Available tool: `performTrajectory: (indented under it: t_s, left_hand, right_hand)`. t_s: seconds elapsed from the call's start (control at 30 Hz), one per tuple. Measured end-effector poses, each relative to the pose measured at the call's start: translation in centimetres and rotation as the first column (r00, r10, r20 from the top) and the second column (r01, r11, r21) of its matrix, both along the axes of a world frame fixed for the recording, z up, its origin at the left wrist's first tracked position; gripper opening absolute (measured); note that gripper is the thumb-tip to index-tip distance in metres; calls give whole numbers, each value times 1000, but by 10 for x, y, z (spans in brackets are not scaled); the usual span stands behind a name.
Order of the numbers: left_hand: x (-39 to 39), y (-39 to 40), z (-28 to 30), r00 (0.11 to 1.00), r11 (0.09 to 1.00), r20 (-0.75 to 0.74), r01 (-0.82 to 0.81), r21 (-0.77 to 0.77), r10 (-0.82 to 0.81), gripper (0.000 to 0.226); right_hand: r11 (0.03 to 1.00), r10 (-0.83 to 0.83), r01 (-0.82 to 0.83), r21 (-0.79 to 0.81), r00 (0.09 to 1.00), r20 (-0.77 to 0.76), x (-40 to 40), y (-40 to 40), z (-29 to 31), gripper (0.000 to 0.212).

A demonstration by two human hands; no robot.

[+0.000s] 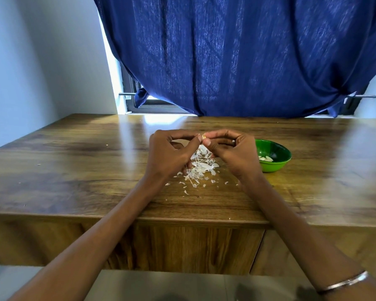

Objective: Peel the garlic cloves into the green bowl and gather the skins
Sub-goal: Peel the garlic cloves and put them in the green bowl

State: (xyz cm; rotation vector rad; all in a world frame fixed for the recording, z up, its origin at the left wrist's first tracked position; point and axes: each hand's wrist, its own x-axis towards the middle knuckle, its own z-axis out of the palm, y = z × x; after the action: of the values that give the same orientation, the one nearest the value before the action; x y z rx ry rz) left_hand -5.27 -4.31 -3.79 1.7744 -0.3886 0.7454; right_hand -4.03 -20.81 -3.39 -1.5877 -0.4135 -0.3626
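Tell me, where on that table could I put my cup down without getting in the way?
The wooden table is bare on its left half, apart from a few specks. There is also bare wood right of the green bowl and along the far edge under the blue curtain. The middle is crowded: left hand, right hand, garlic clove and skins.
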Motion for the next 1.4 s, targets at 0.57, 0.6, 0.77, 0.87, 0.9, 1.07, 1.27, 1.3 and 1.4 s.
performTrajectory:
  t_s: [0.57, 0.6, 0.77, 0.87, 0.9, 1.07, 1.27, 1.3, 1.4]
  left_hand:
    - [0, 1, 1, 988, 991, -121, 79, -105, -91, 11]
    - [0, 1, 1, 988, 991, -122, 86, -98, -98, 11]
    - [2, 3, 0, 990, 995, -125, 63, -75, -72, 12]
    - [3, 3, 0, 991, 997, -120, 43, -63, -51, 11]
    - [3, 3, 0, 991, 997, -123, 37, -64, -45, 10]
    - [4, 3, 0, 993, 998, -118, 17, -59, -24, 6]
    - [4, 1, 1, 993, 999, -113, 10, -49, -16, 8]
    - [4, 1, 1, 994, 998, -113, 8, -55, -14, 8]
    - [4, 0, 2, 993, 998, -115, 7, -59, -14, 9]
  right_hand:
    - [966, -104, 167, -195, 948, 300, -1, 4, -4, 18]
    - [965, -104, 169, -201, 949, 298, -1, 4, -4, 19]
    - [963, -128, 184, -199, 956, 265, -2, 5, -3, 19]
    - [962, -132, 185, -202, 959, 251, -1, 5, -3, 18]
    - [962, -131, 183, -202, 960, 246, -1, 5, -3, 18]
    - [970, -118, 158, -184, 971, 209, -3, 5, -2, 17]
    - [999, -2, 4, -38, 999, 50, -4, 5, 0, 14]
    - [1000, 16, -16, -18, 999, 36, -4, 5, 1, 14]
    - [999, 46, -47, 24, 999, 5, -5, 6, 2, 14]
